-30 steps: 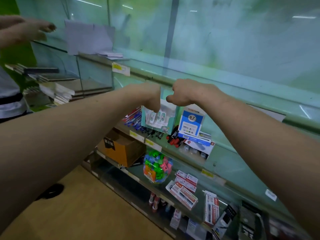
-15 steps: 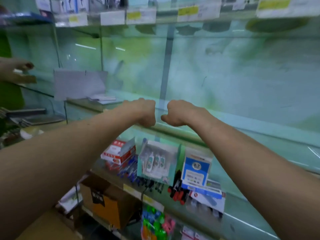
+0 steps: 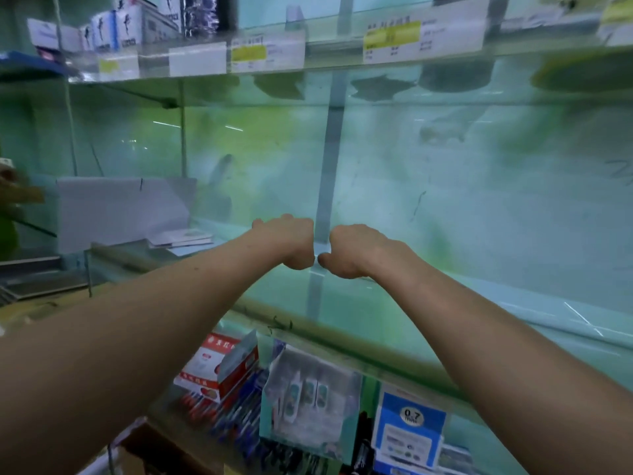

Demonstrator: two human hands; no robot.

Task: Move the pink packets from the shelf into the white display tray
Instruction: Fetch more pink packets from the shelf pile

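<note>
**Over the glass shelf, two fists side by side**

At the centre of our view, our left hand [image 3: 287, 245] and our right hand [image 3: 358, 252] sit over the glass shelf [image 3: 462, 303]. Both are curled into fists with the knuckles nearly meeting, and we see nothing gripped in either.

At 9 o'clock from the fists, a white card tray [image 3: 116, 210] stands on the same shelf. Just beside it, at its 4 o'clock, lie a few thin pale packets [image 3: 181, 237]; the colour is too washed out for us to call them pink.

At 12 o'clock, the upper shelf edge carries yellow price labels [image 3: 390, 36].

At 6 o'clock, on the shelf below, sit a red-and-white box [image 3: 209, 365], a clear pack of correction tapes [image 3: 308, 392] and a blue 0.7 mm lead card [image 3: 411, 430]. Blurred pens [image 3: 236, 419] lie beneath them.
</note>
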